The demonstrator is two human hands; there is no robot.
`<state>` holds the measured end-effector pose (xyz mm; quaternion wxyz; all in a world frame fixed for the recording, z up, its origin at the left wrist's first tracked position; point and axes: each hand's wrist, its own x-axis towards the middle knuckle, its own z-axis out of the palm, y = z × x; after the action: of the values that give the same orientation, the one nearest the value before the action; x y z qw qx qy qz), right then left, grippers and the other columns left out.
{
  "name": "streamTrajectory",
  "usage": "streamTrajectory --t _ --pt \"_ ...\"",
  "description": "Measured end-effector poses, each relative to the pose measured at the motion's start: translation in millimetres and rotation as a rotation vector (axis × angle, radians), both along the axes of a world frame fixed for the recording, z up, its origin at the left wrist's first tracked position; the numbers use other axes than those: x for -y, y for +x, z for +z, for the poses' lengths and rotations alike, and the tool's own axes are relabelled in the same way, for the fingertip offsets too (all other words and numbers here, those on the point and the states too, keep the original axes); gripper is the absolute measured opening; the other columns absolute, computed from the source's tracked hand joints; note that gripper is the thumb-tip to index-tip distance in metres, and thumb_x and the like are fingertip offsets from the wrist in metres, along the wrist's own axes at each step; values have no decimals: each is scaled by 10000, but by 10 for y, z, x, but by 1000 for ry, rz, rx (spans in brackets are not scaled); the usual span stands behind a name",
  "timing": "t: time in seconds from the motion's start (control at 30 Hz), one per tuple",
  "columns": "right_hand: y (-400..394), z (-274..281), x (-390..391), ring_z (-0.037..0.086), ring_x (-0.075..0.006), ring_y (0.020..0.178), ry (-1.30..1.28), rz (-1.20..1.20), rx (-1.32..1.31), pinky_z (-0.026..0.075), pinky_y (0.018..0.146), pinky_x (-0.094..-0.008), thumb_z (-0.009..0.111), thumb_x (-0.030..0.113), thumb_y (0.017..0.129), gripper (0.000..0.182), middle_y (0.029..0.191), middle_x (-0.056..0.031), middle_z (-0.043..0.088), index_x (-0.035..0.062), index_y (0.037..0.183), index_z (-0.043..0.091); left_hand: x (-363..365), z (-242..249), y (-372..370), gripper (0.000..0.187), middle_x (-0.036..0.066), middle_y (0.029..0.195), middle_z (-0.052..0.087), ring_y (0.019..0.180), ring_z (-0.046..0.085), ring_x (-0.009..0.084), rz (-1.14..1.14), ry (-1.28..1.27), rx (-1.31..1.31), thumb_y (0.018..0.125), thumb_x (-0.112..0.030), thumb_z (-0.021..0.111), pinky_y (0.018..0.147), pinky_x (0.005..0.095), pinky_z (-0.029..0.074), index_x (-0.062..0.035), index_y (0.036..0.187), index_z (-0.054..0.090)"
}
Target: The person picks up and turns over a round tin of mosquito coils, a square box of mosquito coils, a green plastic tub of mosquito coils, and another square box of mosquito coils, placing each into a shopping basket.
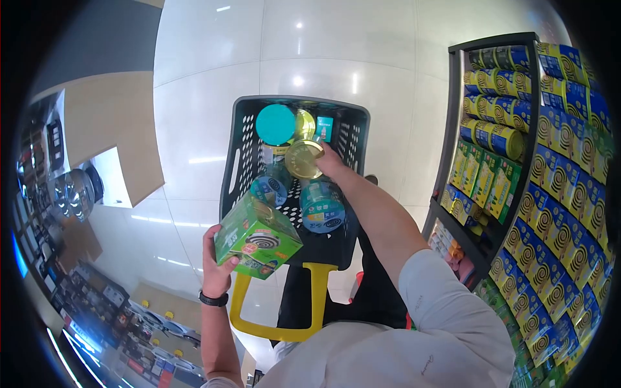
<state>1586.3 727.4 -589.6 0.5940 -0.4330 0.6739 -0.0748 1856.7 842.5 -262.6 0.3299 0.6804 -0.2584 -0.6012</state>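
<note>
My left hand (pixel 218 258) grips a green box (pixel 257 238) with a coil picture on it, held above the near left corner of a dark shopping basket (pixel 234 194). Inside the basket, my right hand (pixel 328 160) has its fingers on the edge of a round tin with a gold lid (pixel 303 160). Beside that tin are a teal-lidded round container (pixel 275 124), another gold-lidded tin (pixel 305 123) and a small teal pack (pixel 325 129). Nearer me lie two blue-green round packs (pixel 268 190) (pixel 323 208), the right one bearing a coil picture.
The basket's yellow handle (pixel 239 304) hangs toward me. On the right, a dark-framed shelf (pixel 449 129) holds blue-and-yellow cylinders and green boxes (pixel 501 187), next to a wall of similar packs (pixel 556 226). Pale tiled floor (pixel 388 77) surrounds the basket; store displays stand at left.
</note>
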Motion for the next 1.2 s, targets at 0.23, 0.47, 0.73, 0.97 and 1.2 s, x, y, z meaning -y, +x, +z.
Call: streamTrajectory --t 0.23,0.47,0.73,0.97,1.2 --pt "-282 1598 -152 607 -253 1140 35 151 163 466 990 -366 718 294 859 542 1255 -154 631 59 1320 557 80 300 -520 900 95 1284 485 1186 508 233 42 21 -265 711 -336 863 1036 370 413 -45 1404 370" --pt "-1026 4052 -779 321 -259 1402 98 -200 850 270 1145 -375 595 508 936 860 1496 -173 349 -8 1512 220 472 1110 -1125 694 95 1256 541 1171 534 233 -195 24 -601 836 -324 768 1014 388 450 -60 1365 404" --pt "-1437 5335 -1682 295 -289 1425 -134 -462 592 246 1162 -346 704 283 845 987 1540 -229 289 3 1558 82 721 1687 -1835 606 136 1341 519 1244 512 257 -509 51 -664 985 -347 572 1059 391 412 -26 1444 341" --pt "-1577 5589 -2360 413 -225 1338 -389 -1065 813 293 1118 -345 612 246 845 795 1437 -113 464 93 1542 262 237 2264 -2524 703 102 1540 315 1401 335 246 -780 -77 -764 985 -177 514 1141 397 301 -104 1566 124" --pt "-1853 6074 -2985 306 -235 1420 -621 -1079 715 210 1165 -402 589 253 840 830 1522 -89 370 122 1564 204 -260 2642 -2938 771 142 1543 300 1403 331 243 -978 -233 -718 919 -167 553 1152 372 272 -50 1557 136"
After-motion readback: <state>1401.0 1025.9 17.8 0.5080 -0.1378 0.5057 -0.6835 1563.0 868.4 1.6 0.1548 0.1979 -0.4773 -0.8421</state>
